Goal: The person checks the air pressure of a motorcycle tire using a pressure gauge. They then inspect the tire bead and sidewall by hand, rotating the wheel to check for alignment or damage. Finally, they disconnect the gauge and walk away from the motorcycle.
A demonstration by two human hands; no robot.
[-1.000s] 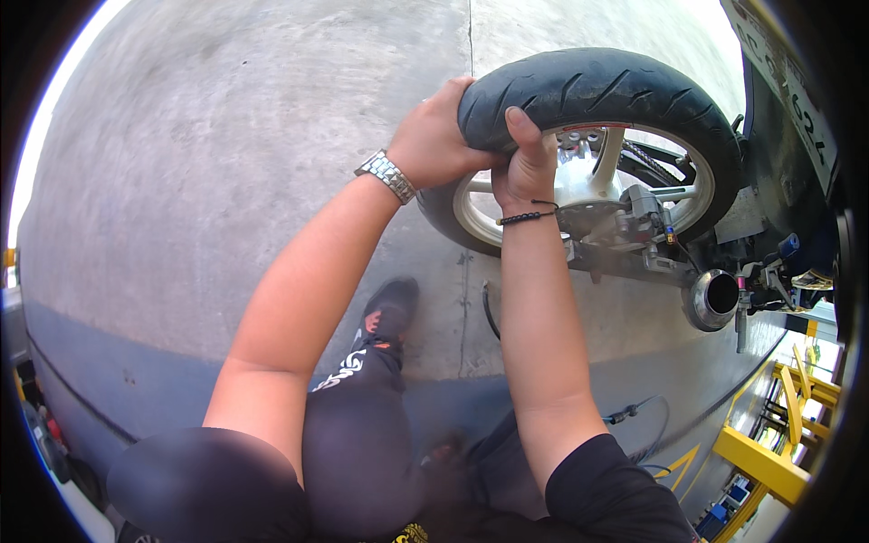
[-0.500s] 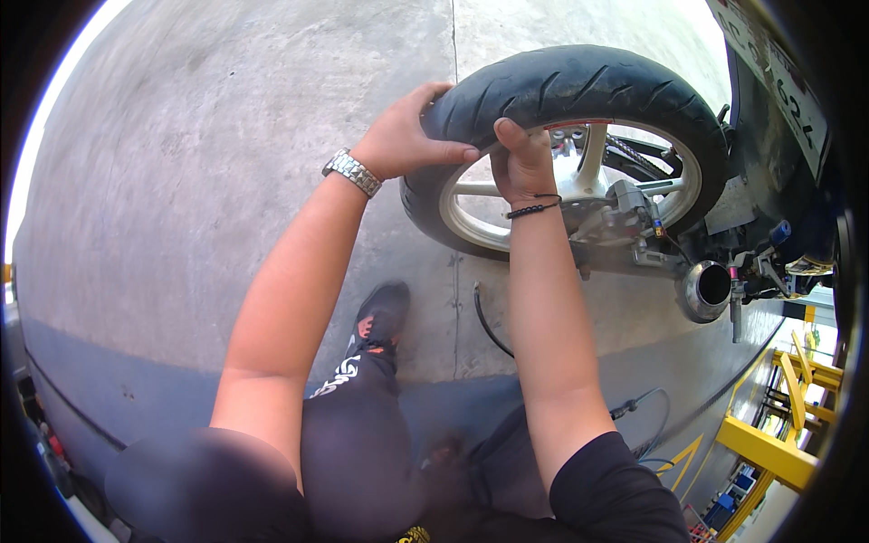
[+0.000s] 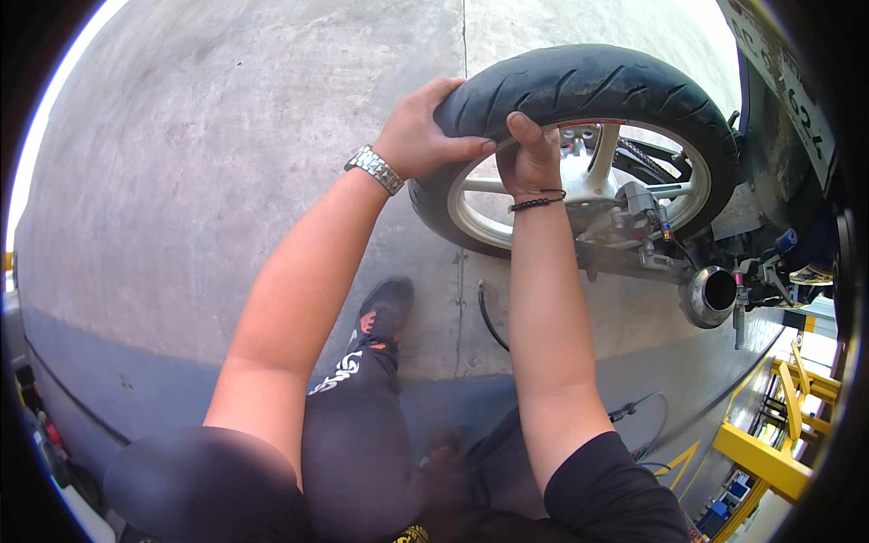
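Black rubber forms the tyre (image 3: 588, 86), fitted on a white rim (image 3: 467, 223) with broad spokes (image 3: 604, 158). Its outline is a broad oval, with the long axis running left to right and the right end slightly higher. The tread faces up and away from the person; the side face, with a disc (image 3: 584, 217) and a caliper (image 3: 639, 204), faces toward the person. The motorcycle's dark body (image 3: 769, 181) adjoins the right end. The wheel stands above the concrete floor (image 3: 226, 181), beyond the far edge of its blue-grey band (image 3: 136, 353).

Left hand (image 3: 424, 136): set at the left end of the tyre and gripping it. Thumb and fingers are spread wide, the thumb along the sidewall and the fingers over the tread. A metal watch (image 3: 376, 168) encircles the wrist.

Right hand (image 3: 532, 165): at the rim, palm up, thumb raised against the tyre. The fingers are hidden; whether they close cannot be told. A dark bracelet (image 3: 539, 202) encircles the wrist.

An exhaust (image 3: 697, 303) lies below and right of the caliper. A black hose (image 3: 490, 319) lies beside the right forearm.
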